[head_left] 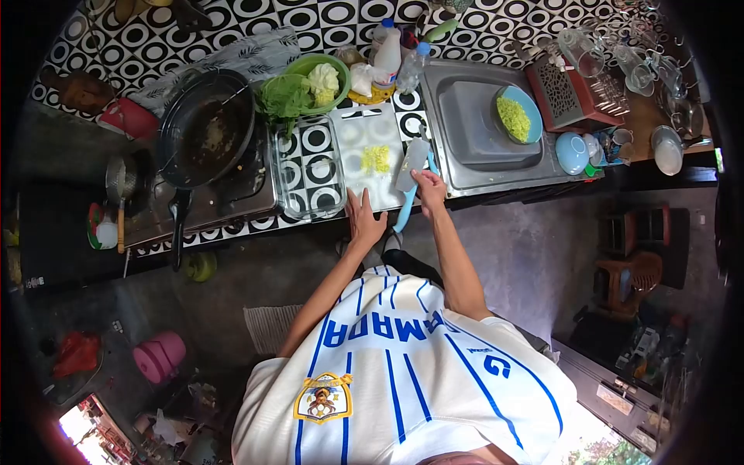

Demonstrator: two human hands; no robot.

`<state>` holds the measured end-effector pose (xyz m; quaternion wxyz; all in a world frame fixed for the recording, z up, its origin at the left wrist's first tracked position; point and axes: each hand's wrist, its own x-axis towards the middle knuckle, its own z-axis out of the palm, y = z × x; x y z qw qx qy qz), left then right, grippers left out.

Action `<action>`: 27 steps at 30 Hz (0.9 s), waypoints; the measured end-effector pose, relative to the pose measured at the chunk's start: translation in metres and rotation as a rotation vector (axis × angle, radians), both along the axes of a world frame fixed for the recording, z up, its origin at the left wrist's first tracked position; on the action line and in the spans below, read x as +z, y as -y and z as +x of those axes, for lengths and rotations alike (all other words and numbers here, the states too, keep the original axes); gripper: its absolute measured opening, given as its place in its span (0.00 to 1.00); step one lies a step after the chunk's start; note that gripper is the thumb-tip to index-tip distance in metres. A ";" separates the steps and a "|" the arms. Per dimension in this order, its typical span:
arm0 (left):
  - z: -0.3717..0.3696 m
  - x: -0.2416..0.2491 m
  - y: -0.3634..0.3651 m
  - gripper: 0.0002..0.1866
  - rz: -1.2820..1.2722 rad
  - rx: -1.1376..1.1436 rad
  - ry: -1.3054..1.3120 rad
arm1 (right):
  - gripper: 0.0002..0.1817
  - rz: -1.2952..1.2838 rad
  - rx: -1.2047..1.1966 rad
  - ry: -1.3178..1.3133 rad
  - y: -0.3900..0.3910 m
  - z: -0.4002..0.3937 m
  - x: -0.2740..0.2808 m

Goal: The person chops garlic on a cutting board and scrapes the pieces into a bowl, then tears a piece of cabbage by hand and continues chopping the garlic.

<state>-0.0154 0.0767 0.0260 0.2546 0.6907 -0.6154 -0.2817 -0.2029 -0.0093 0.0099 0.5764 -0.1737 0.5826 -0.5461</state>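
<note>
My right hand (428, 191) is closed on a cleaver (413, 161), fingers near where the broad grey blade meets the light blue handle (404, 211). The blade stands over the right side of a white cutting board (364, 128). Another slim light blue piece (432, 163) shows just beyond that hand. On the board lies a small pile of chopped yellow-green vegetable (376, 159). My left hand (364, 219) rests at the board's near edge, fingers apart and holding nothing. Left of the board, beside that hand, is a clear glass dish (310, 208).
A sink (457, 174) on the right holds a grey tub (477, 136) and a blue bowl (533, 128) of chopped vegetable. Behind the board stand a green basin (339, 70) with leafy vegetables and bottles (387, 58). A large black pan (174, 147) sits on the stove, left.
</note>
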 end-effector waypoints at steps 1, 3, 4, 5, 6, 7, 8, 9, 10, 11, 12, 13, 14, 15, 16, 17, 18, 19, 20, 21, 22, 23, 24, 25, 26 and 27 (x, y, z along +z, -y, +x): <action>-0.004 0.000 0.000 0.46 0.038 0.026 0.025 | 0.11 -0.001 -0.006 0.017 0.001 -0.001 -0.001; -0.008 0.002 -0.002 0.48 0.117 0.043 -0.002 | 0.11 -0.002 -0.019 0.053 0.000 -0.001 0.000; -0.008 0.004 -0.003 0.48 0.145 0.050 -0.004 | 0.11 0.016 -0.062 0.020 -0.002 0.001 0.003; -0.009 0.007 -0.004 0.49 0.172 0.059 -0.006 | 0.11 0.016 -0.043 -0.016 -0.004 0.001 0.007; -0.010 0.005 -0.007 0.50 0.144 0.083 -0.031 | 0.11 0.016 -0.024 -0.052 -0.006 -0.001 0.008; -0.012 0.004 -0.010 0.50 0.159 0.126 -0.072 | 0.11 0.014 -0.006 -0.088 -0.007 -0.002 0.009; -0.014 0.002 -0.014 0.50 0.175 0.168 -0.113 | 0.11 0.009 -0.034 -0.071 -0.010 0.000 0.009; -0.016 0.000 -0.017 0.51 0.190 0.209 -0.153 | 0.11 0.008 -0.029 -0.075 -0.011 0.002 0.009; -0.013 -0.004 -0.017 0.51 0.118 0.257 -0.189 | 0.11 0.007 -0.025 -0.078 -0.013 0.003 0.008; -0.011 -0.008 -0.016 0.50 0.106 0.267 -0.183 | 0.11 0.007 -0.020 -0.081 -0.012 0.005 0.007; -0.008 -0.006 -0.015 0.49 0.095 0.278 -0.176 | 0.11 0.001 -0.045 -0.087 -0.012 0.006 0.001; -0.005 -0.004 -0.014 0.49 0.085 0.289 -0.168 | 0.13 0.002 -0.025 -0.095 -0.011 0.004 -0.005; 0.000 -0.003 -0.011 0.45 0.084 0.310 -0.154 | 0.14 0.004 -0.005 -0.104 -0.011 -0.002 -0.009; 0.003 -0.002 -0.011 0.45 0.092 0.331 -0.202 | 0.15 0.006 0.016 -0.111 -0.012 -0.007 -0.009; 0.005 -0.001 -0.010 0.44 0.099 0.352 -0.249 | 0.15 0.024 0.018 -0.113 -0.012 -0.013 -0.007; 0.007 0.000 -0.008 0.44 0.104 0.372 -0.297 | 0.15 0.040 0.020 -0.115 -0.011 -0.020 -0.006; 0.009 -0.004 -0.009 0.38 0.071 0.371 -0.213 | 0.14 0.055 0.016 -0.117 -0.010 -0.024 -0.002; 0.010 -0.008 -0.007 0.35 0.068 0.383 -0.368 | 0.14 0.026 0.007 -0.111 -0.009 -0.027 0.000; 0.010 -0.013 -0.006 0.33 0.071 0.391 -0.527 | 0.13 -0.001 -0.006 -0.109 -0.009 -0.032 0.003; 0.010 -0.015 -0.008 0.31 0.080 0.397 -0.686 | 0.12 -0.024 -0.019 -0.108 -0.011 -0.039 0.004; 0.010 -0.017 -0.006 0.26 0.073 0.399 -0.615 | 0.12 -0.048 -0.030 -0.105 -0.013 -0.045 0.006; 0.015 -0.018 -0.002 0.26 0.087 0.379 -0.608 | 0.12 -0.042 -0.025 -0.113 -0.015 -0.049 0.007; 0.018 -0.009 0.003 0.27 0.178 0.392 -0.749 | 0.12 -0.038 -0.016 -0.119 -0.016 -0.052 0.007; 0.023 0.003 0.008 0.28 0.271 0.404 -0.888 | 0.12 -0.035 -0.006 -0.122 -0.017 -0.051 0.012; 0.027 0.016 0.011 0.30 0.346 0.371 -0.930 | 0.13 -0.023 -0.009 -0.128 -0.020 -0.052 0.017; 0.029 0.026 0.015 0.33 0.422 0.335 -0.970 | 0.13 -0.009 -0.035 -0.163 -0.021 -0.051 0.024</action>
